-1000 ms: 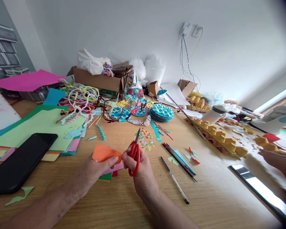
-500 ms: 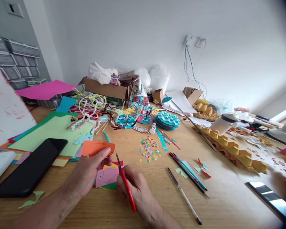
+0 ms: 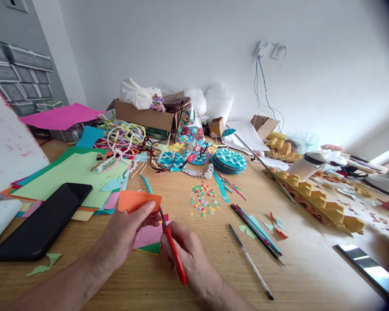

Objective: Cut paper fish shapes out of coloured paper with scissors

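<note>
Wooden table [image 3: 214, 250], left fingers [image 3: 145, 212] pinching orange paper [image 3: 129, 200], long axis crosswise, right fingers [image 3: 183, 235] gripping red scissors [image 3: 176, 260] pointing away

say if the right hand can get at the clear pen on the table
Probably yes: the clear pen lies to the right of the right hand, and nothing seems to block the way, though the red scissors it holds may need setting down first.

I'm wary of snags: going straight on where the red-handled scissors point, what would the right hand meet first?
Probably the orange paper rectangle in the left hand, at the tip of the scissors; depth is unclear.
</note>
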The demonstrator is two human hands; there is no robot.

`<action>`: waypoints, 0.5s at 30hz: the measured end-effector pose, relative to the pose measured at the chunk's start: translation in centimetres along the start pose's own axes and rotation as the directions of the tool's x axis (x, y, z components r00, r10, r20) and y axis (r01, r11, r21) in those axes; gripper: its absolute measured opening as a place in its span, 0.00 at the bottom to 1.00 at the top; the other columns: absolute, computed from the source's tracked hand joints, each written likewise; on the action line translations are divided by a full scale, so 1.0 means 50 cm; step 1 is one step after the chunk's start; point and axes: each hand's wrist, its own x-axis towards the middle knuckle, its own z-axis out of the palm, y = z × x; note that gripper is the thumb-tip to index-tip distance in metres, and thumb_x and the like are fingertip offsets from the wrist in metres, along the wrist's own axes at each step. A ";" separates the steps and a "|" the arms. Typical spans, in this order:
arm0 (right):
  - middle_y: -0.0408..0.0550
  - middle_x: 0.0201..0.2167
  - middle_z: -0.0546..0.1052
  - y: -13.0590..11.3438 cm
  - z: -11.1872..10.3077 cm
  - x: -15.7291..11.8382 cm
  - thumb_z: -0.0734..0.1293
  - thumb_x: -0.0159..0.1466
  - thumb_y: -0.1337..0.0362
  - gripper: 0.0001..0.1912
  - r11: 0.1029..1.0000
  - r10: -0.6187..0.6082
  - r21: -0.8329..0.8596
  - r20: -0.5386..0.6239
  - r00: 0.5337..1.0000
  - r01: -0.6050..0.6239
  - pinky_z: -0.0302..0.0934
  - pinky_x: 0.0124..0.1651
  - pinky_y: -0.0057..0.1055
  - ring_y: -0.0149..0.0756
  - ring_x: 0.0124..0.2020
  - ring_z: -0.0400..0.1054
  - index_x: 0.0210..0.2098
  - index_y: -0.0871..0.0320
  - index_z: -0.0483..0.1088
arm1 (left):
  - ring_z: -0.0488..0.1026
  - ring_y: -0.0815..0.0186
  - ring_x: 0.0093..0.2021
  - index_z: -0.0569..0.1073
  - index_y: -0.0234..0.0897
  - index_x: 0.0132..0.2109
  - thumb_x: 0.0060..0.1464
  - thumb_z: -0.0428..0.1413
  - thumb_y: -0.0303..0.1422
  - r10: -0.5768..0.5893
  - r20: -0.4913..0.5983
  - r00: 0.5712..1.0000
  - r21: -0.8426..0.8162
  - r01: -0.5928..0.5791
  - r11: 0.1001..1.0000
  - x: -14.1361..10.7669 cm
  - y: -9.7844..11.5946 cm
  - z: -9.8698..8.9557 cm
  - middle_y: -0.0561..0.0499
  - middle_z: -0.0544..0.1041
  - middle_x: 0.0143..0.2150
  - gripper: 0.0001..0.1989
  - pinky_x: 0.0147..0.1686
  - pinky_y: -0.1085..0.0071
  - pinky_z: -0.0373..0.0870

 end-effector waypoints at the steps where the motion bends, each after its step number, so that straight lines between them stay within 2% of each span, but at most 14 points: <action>1: 0.38 0.20 0.55 0.000 0.000 0.000 0.58 0.60 0.59 0.11 1.000 -0.003 -0.005 -0.002 1.000 0.003 0.44 0.25 0.26 0.28 0.23 0.51 0.23 0.58 0.57 | 0.72 0.68 0.23 0.77 0.37 0.23 0.40 0.62 0.33 0.001 0.001 1.000 0.006 -0.001 1.000 -0.001 0.000 0.000 0.54 0.77 0.20 0.05 0.24 0.74 0.71; 15: 0.39 0.20 0.57 0.002 -0.001 -0.002 0.58 0.62 0.57 0.14 1.000 0.026 0.009 0.033 0.999 -0.027 0.46 0.25 0.25 0.27 0.23 0.52 0.25 0.58 0.59 | 0.72 0.67 0.23 0.77 0.38 0.24 0.39 0.62 0.33 0.004 -0.010 1.000 0.030 -0.004 1.000 -0.004 0.008 0.004 0.54 0.77 0.20 0.04 0.26 0.72 0.71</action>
